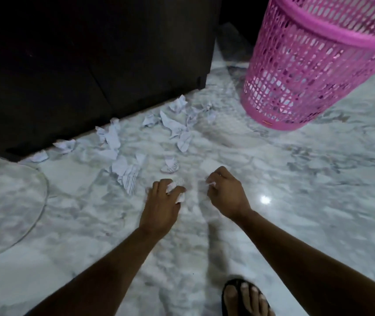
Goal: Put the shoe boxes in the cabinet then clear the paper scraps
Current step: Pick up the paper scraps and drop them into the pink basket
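- Low over the marble floor (296, 201): left hand (162, 206) grips a crumpled paper ball (175, 188); right hand (224, 192) pinches a small scrap (211, 184)
- More paper scraps (122, 165) lie along dark cabinet (90, 65) base; pink basket (307, 65) stands to the rt

- The pink basket (314, 71) runs off the top and right edges.
- A foot in a dark sandal (243, 297) is cut by the bottom edge.
- The left hand (161, 208) hides most of its crumpled paper scrap (176, 190).
- The dark cabinet (86, 65) shows no detail.
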Action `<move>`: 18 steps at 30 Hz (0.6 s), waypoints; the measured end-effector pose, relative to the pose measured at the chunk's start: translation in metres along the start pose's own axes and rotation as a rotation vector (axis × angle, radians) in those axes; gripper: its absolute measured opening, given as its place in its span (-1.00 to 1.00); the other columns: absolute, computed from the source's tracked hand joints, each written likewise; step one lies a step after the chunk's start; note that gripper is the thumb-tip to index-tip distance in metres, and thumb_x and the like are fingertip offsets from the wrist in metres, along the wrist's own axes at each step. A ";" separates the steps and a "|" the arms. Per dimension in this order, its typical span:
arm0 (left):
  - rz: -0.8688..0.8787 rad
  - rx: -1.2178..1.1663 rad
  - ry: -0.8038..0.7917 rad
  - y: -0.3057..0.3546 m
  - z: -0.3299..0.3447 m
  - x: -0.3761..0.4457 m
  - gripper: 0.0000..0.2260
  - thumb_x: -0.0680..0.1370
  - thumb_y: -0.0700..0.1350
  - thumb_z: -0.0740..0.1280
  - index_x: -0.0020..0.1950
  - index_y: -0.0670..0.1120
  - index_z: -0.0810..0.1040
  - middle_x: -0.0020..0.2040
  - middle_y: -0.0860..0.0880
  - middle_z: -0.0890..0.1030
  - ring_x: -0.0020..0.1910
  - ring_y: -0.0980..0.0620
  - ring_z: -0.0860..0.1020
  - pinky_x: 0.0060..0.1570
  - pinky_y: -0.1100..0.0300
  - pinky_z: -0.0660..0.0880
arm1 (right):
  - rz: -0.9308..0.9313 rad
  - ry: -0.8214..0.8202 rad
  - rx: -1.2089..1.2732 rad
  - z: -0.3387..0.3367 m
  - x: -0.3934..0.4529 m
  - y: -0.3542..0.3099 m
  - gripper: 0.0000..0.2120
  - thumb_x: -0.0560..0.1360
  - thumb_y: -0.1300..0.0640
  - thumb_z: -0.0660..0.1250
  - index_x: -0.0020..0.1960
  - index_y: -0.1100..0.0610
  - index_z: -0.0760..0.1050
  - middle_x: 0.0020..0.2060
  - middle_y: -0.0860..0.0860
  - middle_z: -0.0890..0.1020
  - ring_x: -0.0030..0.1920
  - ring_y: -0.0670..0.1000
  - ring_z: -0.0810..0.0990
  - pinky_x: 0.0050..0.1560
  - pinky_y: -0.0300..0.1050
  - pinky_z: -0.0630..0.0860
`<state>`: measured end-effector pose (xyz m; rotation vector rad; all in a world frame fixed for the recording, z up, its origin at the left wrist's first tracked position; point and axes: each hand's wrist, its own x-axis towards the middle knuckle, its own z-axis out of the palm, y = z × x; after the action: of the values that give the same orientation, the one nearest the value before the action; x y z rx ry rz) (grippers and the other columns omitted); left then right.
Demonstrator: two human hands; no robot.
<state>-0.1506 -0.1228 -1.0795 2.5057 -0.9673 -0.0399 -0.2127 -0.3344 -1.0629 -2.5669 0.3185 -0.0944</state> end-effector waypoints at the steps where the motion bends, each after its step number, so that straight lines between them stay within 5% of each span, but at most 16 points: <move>1: 0.002 -0.037 0.032 -0.006 0.001 0.003 -0.69 0.45 -0.28 0.45 0.16 -0.05 0.63 0.14 -0.11 0.47 0.10 -0.16 0.49 0.06 -0.12 0.53 | -0.020 0.049 0.015 -0.001 0.012 -0.001 -0.88 0.47 0.32 0.34 -0.04 0.19 0.62 -0.03 0.05 0.58 -0.20 0.11 0.64 -0.21 -0.02 0.61; 7: -0.152 -0.192 0.339 -0.043 -0.037 0.029 -0.70 0.51 -0.33 0.31 0.19 -0.11 0.65 0.19 -0.15 0.42 0.20 -0.17 0.50 0.23 0.01 0.49 | 0.094 0.319 0.153 -0.029 0.127 0.003 -0.87 0.47 0.27 0.41 0.01 0.15 0.64 0.03 0.06 0.56 -0.25 -0.03 0.57 -0.15 -0.26 0.44; 11: -0.466 0.057 0.528 -0.106 -0.087 0.047 -0.66 0.50 -0.16 0.25 0.25 -0.04 0.60 0.28 -0.17 0.46 0.28 -0.24 0.42 0.23 -0.13 0.38 | 0.156 0.427 0.134 -0.024 0.204 0.013 -0.79 0.51 0.30 0.35 0.10 0.09 0.60 0.15 0.11 0.55 -0.05 0.01 0.61 0.03 -0.09 0.59; 15: -0.826 0.191 0.567 -0.188 -0.100 0.047 -0.67 0.60 -0.02 0.22 0.32 -0.08 0.55 0.43 -0.24 0.42 0.37 -0.35 0.37 0.33 -0.26 0.34 | 0.172 0.304 0.152 0.007 0.251 0.009 -0.68 0.58 0.09 0.32 0.33 0.08 0.54 0.29 0.16 0.52 0.23 0.17 0.57 0.25 0.15 0.56; 18: -0.883 0.170 0.459 -0.229 -0.089 0.048 -0.56 0.62 0.06 0.19 0.40 -0.16 0.49 0.47 -0.34 0.35 0.43 -0.40 0.33 0.43 -0.28 0.27 | 0.115 0.116 0.116 0.032 0.259 -0.016 -0.44 0.59 -0.15 0.28 0.52 0.07 0.40 0.41 0.20 0.46 0.41 0.24 0.44 0.43 0.15 0.41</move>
<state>0.0466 0.0307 -1.0891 2.7060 0.3521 0.3377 0.0461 -0.3682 -1.0812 -2.4275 0.4887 -0.2137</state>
